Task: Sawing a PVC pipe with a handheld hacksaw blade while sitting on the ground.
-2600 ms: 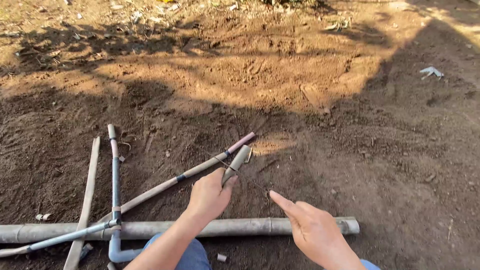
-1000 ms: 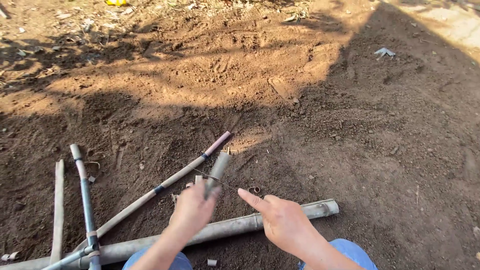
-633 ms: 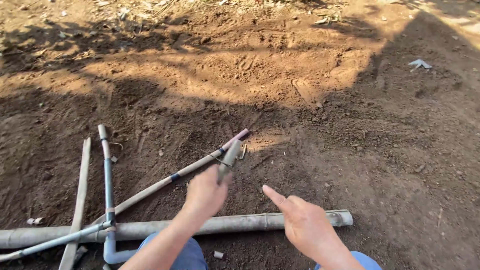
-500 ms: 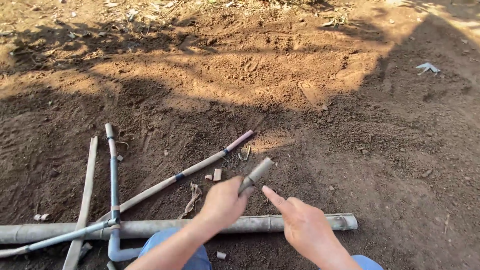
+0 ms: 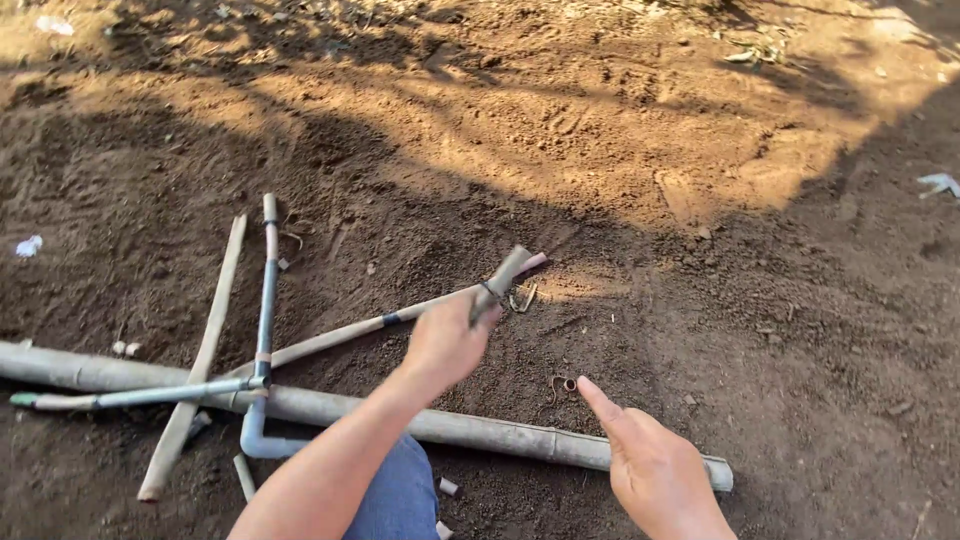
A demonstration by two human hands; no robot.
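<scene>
My left hand (image 5: 445,340) is closed around a short grey tube (image 5: 507,272) that points up and away, with a bent bit of wire hanging at its middle. The tube's tip lies over the pink end of a thin long pipe (image 5: 350,328) slanting across the soil. My right hand (image 5: 655,470) hovers low at the right with fingers loose, index finger stretched toward a small ring and wire curl (image 5: 566,384) on the ground. It holds nothing. A thick grey pipe (image 5: 500,436) lies across, under both arms.
A thin blue-grey pipe (image 5: 267,290) with an elbow stands crosswise over the thick one, beside a pale wooden stick (image 5: 200,360). Short pipe offcuts (image 5: 447,487) lie near my knee. White scraps (image 5: 30,245) and litter (image 5: 940,183) sit on loose brown soil.
My left hand has swung the short tube up and forward, from pointing right near my right hand to lying by the thin pipe's pink end. My right hand stayed low, still pointing.
</scene>
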